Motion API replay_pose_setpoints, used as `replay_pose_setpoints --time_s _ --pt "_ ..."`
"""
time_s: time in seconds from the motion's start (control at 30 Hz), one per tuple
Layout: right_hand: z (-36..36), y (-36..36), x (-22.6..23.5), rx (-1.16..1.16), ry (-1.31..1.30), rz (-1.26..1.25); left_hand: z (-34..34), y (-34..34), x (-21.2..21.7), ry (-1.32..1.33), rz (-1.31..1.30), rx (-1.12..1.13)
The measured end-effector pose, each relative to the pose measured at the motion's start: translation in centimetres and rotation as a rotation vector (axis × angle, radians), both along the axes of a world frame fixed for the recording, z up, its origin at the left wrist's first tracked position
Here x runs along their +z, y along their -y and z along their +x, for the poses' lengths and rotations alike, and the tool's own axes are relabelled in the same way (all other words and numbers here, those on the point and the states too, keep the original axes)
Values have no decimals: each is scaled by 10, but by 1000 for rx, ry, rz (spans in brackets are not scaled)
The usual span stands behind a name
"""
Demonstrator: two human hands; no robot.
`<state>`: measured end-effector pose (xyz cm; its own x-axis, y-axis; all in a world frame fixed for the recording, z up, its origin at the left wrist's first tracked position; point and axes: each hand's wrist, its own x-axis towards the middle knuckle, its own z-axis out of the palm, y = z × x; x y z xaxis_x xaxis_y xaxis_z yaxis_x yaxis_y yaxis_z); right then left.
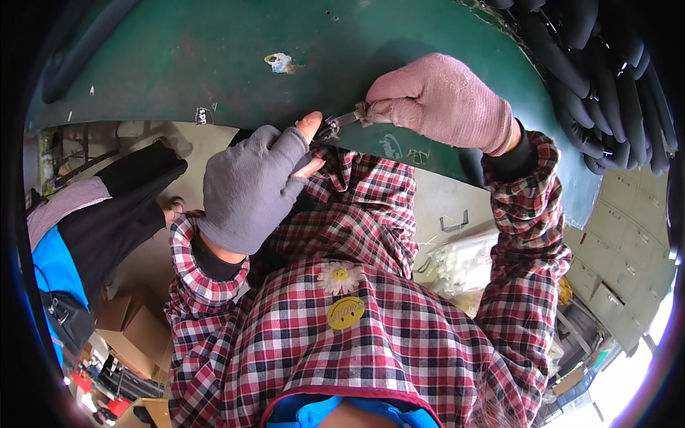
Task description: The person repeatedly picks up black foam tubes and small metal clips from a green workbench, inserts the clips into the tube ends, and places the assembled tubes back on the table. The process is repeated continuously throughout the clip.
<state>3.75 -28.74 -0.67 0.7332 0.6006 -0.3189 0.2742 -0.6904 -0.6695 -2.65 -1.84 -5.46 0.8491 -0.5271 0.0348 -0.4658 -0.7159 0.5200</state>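
Observation:
My left hand (253, 187), in a grey glove with bare thumb and finger tips, is closed around a small black piece (327, 130) near the table's front edge. A short greyish metal strip (347, 119) sticks out of that piece toward the right. At its other end is my right hand (446, 100), in a pink glove with frayed fingertips, pinching the strip. Both hands are at the front edge of the green table (235, 64). Palm and fingers cover much of the black piece, so its exact kind is unclear.
Many black padded tubes (606, 93) with metal ends are heaped at the right. Another dark tube (78, 57) lies far left. A person in dark trousers (125, 207) is at the left, near a cardboard box (135, 328). A clear plastic bag (460, 264) stands below the table.

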Motion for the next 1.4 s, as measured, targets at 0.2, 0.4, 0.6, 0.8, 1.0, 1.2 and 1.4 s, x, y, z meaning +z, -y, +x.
replay_pose_setpoints --time_s 0.2,0.4,0.6,0.8,1.0,1.2,1.4 --pt "5 -7 2 77 -40 -90 -3 -4 -2 6 1 -32" --pt "10 -14 10 97 -131 -239 -5 -3 -5 33 -2 -42" --pt "10 -12 5 149 -38 -243 -4 -1 -2 13 24 -50" --pt "13 -29 10 183 -73 -382 -3 0 -5 25 36 -56" --pt "6 -32 -1 171 8 -337 -2 0 -11 38 6 -48" --pt "20 -32 -13 187 -153 -223 5 -3 -20 67 -27 -74" --pt "35 -6 -26 204 -207 -130 15 -13 -34 -5 -112 -92"
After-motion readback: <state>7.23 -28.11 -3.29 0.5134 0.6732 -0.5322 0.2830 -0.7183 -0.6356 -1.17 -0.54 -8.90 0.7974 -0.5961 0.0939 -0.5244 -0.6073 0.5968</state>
